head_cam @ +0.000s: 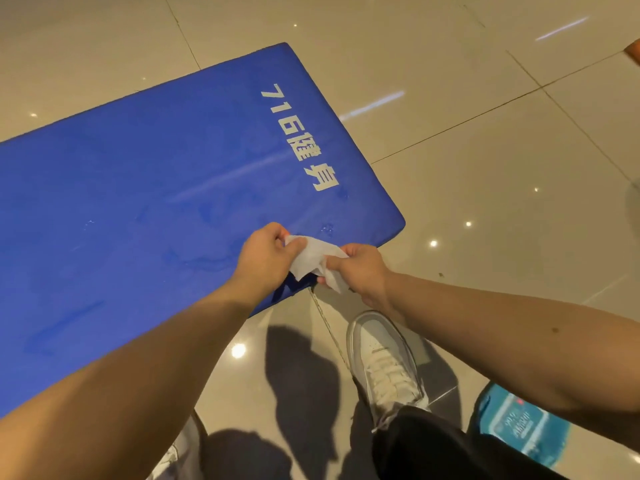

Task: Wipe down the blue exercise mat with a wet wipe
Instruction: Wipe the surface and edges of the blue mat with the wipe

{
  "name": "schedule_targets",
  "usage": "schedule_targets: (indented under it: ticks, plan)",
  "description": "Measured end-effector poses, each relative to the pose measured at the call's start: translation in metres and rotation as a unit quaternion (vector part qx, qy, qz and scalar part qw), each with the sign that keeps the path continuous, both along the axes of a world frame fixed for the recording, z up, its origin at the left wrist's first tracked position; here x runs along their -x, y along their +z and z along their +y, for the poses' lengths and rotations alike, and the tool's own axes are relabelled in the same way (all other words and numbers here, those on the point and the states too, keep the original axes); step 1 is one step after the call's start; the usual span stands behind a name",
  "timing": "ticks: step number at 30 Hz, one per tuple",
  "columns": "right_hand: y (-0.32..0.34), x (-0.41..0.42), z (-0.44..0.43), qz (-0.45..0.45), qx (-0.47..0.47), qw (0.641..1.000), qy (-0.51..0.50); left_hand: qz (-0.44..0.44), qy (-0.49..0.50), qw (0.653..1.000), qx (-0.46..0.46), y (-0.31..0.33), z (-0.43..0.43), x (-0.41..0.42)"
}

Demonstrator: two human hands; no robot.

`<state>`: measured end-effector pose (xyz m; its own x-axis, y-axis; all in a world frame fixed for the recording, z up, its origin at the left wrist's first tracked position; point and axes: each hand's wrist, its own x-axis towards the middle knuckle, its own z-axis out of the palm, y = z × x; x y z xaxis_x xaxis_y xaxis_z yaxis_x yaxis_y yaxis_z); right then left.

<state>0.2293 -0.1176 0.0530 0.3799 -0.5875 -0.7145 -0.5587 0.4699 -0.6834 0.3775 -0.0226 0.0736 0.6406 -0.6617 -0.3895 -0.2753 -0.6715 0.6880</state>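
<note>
Across the tiles ahead, the blue exercise mat [156, 202] is lying flat for wiping; my white shoe [384, 362] and a teal packet [519, 420] are sitting off it, blocking nothing. My left hand [265, 258] and right hand [363, 271] are pinching the wet wipe [313, 258] over its near corner, spreading it, I judge.

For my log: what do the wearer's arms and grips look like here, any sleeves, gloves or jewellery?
The left forearm and right forearm are bare, with no sleeve in view. The left grip and right grip wear no gloves, and no ring, watch or band shows on the fingers or wrists.
</note>
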Motion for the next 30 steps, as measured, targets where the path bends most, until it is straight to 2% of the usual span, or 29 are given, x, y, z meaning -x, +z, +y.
schedule_targets:
  ticks: [3,7,11,15,17,22,24,26,30]
  plan:
    - [0.002,-0.001,0.0,-0.019,-0.037,0.999,0.007,0.026,0.01,0.999,0.02,0.003,0.001,0.004]
    - [-0.004,0.002,0.0,-0.048,-0.008,0.998,0.033,0.043,0.034,0.998,0.027,0.005,0.006,0.0]
    - [-0.005,0.007,-0.008,-0.083,0.014,0.996,0.022,0.091,0.045,0.995,0.003,0.005,0.01,-0.003]
    - [-0.004,0.004,-0.015,-0.125,0.005,0.992,-0.014,0.098,0.048,0.993,-0.043,0.007,0.011,0.002]
    - [-0.003,0.001,-0.016,-0.128,-0.005,0.992,-0.016,0.101,0.07,0.992,-0.036,0.006,0.011,0.006]
    - [-0.001,-0.003,-0.012,-0.129,-0.046,0.99,-0.032,0.035,0.112,0.993,-0.015,-0.003,0.014,0.012]
    - [-0.001,-0.003,-0.008,-0.135,-0.075,0.987,-0.049,0.012,0.1,0.995,-0.026,-0.003,0.015,0.016]
    - [0.0,-0.003,-0.005,-0.133,-0.089,0.986,-0.048,0.051,0.082,0.994,-0.043,-0.001,0.014,0.02]
    - [0.002,-0.005,0.002,-0.127,-0.094,0.987,-0.023,0.224,0.125,0.967,-0.013,0.006,0.012,0.03]
